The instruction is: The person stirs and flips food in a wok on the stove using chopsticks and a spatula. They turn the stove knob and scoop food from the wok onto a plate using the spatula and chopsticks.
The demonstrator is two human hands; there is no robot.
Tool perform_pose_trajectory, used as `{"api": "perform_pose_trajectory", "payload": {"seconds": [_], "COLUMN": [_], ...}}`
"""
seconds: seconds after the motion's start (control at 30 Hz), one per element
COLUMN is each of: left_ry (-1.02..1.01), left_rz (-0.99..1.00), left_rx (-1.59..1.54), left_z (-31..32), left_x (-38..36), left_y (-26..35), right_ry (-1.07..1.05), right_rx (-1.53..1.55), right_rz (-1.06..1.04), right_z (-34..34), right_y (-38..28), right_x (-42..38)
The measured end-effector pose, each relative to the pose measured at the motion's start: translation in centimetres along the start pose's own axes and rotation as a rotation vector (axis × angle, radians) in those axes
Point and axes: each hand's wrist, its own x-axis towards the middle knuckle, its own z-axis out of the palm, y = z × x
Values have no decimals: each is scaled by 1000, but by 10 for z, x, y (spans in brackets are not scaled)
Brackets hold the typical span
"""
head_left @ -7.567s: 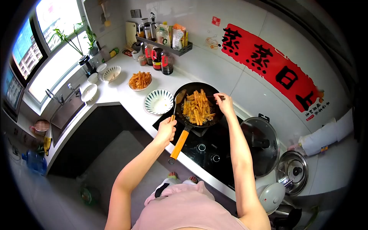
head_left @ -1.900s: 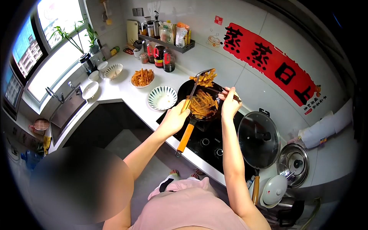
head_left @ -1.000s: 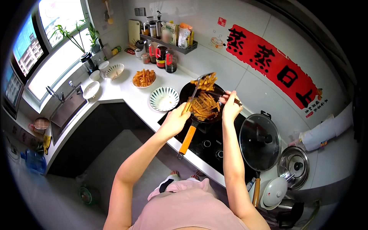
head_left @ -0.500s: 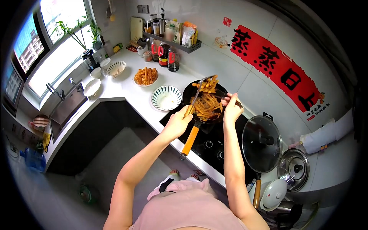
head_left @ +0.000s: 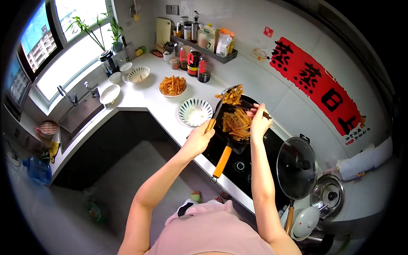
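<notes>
My left hand (head_left: pixel 199 139) is closed around the wooden handle of a skimmer (head_left: pixel 219 107), which is loaded with fried golden-brown strips (head_left: pixel 233 96). The skimmer's head is above the far left part of a black frying pan (head_left: pixel 248 102). More brown strips (head_left: pixel 236 123) lie in the pan, whose orange handle (head_left: pixel 222 162) points toward me. My right hand (head_left: pixel 260 122), over the pan's right side, grips dark chopsticks (head_left: pixel 266 115); their tips are hard to make out. Left of the pan stands a striped white bowl (head_left: pixel 195 111) with small crumbs inside.
A bowl of fried strips (head_left: pixel 172 86) stands further back, near sauce bottles (head_left: pixel 204 70). Along the wall is a condiment rack (head_left: pixel 225 56). To my right a glass lid (head_left: pixel 297 168) leans beside a white pot (head_left: pixel 306 222). The sink (head_left: pixel 80 112) lies far left.
The view has shifted a little. Both hands have moved slightly left relative to the counter, bringing the loaded skimmer nearer the striped bowl. Both grips are unchanged.
</notes>
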Motion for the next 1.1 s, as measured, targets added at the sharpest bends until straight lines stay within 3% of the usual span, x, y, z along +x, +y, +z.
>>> {"api": "perform_pose_trajectory", "payload": {"seconds": [0.07, 0.13, 0.2, 0.43, 0.57, 0.7, 0.8, 0.9, 1.03, 1.1], "left_ry": [47, 32, 62, 99, 225, 263, 213, 123, -10, -35], "left_rz": [26, -95, -53, -373, -236, -185, -254, -202, -140, -26], "left_rx": [16, -14, -66, -104, 94, 57, 18, -111, -88, 83], "left_z": [-22, -45, -55, -71, -67, -75, -80, -75, -41, -17], "left_x": [-1, -11, -12, 11, 23, 21, 1, -12, 5, 41], "left_y": [6, 20, 2, -72, -108, -97, -46, -10, 13, -17], "right_ry": [-57, -105, -124, -255, -343, -328, -300, -214, -111, -115], "right_rx": [54, 95, 91, -178, -267, -115, 58, -84, -459, -493], "right_rz": [2, 51, 101, 109, 96, 149, 145, -58, -102, -60], "right_z": [25, 51, 75, 114, 120, 100, 52, -15, -78, -91], "right_y": [-8, 1, 19, 115, 120, 78, 36, 29, 53, 64], "right_x": [-4, -12, -24, -46, -46, -40, -30, 0, 52, 65]}}
